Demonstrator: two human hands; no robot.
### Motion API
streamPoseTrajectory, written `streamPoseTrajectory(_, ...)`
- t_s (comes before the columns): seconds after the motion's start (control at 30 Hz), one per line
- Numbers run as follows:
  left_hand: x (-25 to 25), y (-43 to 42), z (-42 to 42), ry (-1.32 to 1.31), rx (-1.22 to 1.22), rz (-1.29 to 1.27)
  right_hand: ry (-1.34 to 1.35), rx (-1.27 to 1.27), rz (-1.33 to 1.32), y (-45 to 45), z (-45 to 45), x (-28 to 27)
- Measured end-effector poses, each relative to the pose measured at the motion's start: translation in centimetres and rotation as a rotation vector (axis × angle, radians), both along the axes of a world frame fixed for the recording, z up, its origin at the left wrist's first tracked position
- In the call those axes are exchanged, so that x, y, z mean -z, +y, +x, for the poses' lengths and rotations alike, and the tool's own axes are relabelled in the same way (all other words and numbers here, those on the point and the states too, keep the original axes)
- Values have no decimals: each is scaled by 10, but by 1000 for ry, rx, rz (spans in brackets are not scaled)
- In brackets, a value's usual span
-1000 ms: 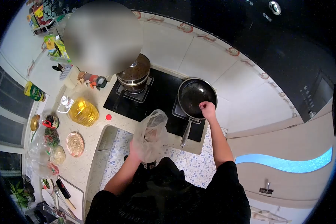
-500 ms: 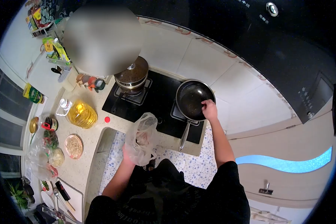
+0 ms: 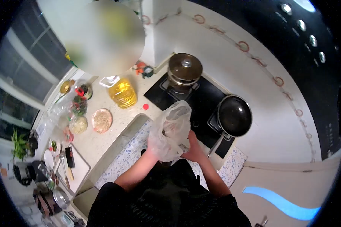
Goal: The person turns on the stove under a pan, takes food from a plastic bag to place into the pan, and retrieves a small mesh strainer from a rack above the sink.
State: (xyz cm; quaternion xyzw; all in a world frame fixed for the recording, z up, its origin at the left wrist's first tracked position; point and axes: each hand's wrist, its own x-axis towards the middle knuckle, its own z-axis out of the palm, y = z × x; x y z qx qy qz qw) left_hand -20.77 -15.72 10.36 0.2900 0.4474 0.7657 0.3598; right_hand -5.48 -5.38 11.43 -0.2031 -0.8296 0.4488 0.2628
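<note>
A translucent plastic bag (image 3: 171,130) with something pinkish inside is held in front of my chest. My left hand (image 3: 154,147) grips its left side, with the fingers partly hidden by the plastic. Against the lower right of the bag, my right hand (image 3: 192,147) has its fingers curled at the plastic. Beyond the bag is the black cooktop (image 3: 206,96). A black frying pan (image 3: 235,115) sits on its right burner, handle pointing toward me, and a lidded pot (image 3: 184,70) stands on the left burner.
On the counter (image 3: 121,123) are an oil bottle (image 3: 123,93), a red cap (image 3: 146,106), a plate of pale shreds (image 3: 102,120) and bagged vegetables (image 3: 78,124). A black-bladed knife (image 3: 70,159) lies on a white cutting board (image 3: 79,166) at the lower left.
My right hand has left the frying pan and come to the bag. The view has turned toward the left, so the stove and counter appear shifted right.
</note>
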Motion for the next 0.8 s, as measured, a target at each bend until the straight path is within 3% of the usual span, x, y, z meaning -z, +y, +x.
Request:
streamPoseTrajectory(0.07, -21, -10, 0, -494, 63, 124, 32, -155, -18, -14, -23, 3)
streamPoseTrajectory(0.1, 15, -16, -6, -718, 108, 125, 36, -276, 41, -14, -38, 11)
streamPoseTrajectory(0.13, 19, -23, -11, -942, 152, 135, 40, -401, 99, -17, -51, 19)
streamPoseTrajectory(0.2, 12, -45, -15, -640, 125, -57, 71, -343, 160, -26, -71, 36)
streamPoseTrajectory(0.23, 24, -51, -18, -647, 20, -162, 105, -294, 186, -28, -81, 39)
streamPoseTrajectory(0.27, 36, -58, -21, -659, -83, -268, 23, -306, -94, -32, -91, 42)
streamPoseTrajectory(0.3, 6, -66, -19, -574, -191, -463, -47, -274, -370, -38, -102, 38)
streamPoseTrajectory(0.4, 5, -96, -36, -733, -214, -402, 32, -113, -576, -62, -128, 67)
streamPoseTrajectory(0.43, 18, -107, -42, -830, -124, -272, 152, -104, -835, -84, -143, 30)
streamPoseTrajectory(0.53, 48, -135, -65, -1075, 113, 6, 246, -166, -1115, -113, -173, 11)
streamPoseTrajectory(0.57, 55, -144, -69, -1058, 45, 13, 259, -152, -1056, -121, -181, 8)
streamPoseTrajectory(0.67, -8, -157, -81, -820, -238, 157, 294, -114, -804, -145, -210, -6)
streamPoseTrajectory(0.7, -23, -169, -88, -672, -219, 231, 301, -107, -672, -153, -224, -18)
streamPoseTrajectory(0.8, -9, -196, -119, -72, -334, -122, 323, -81, -285, -176, -265, -14)
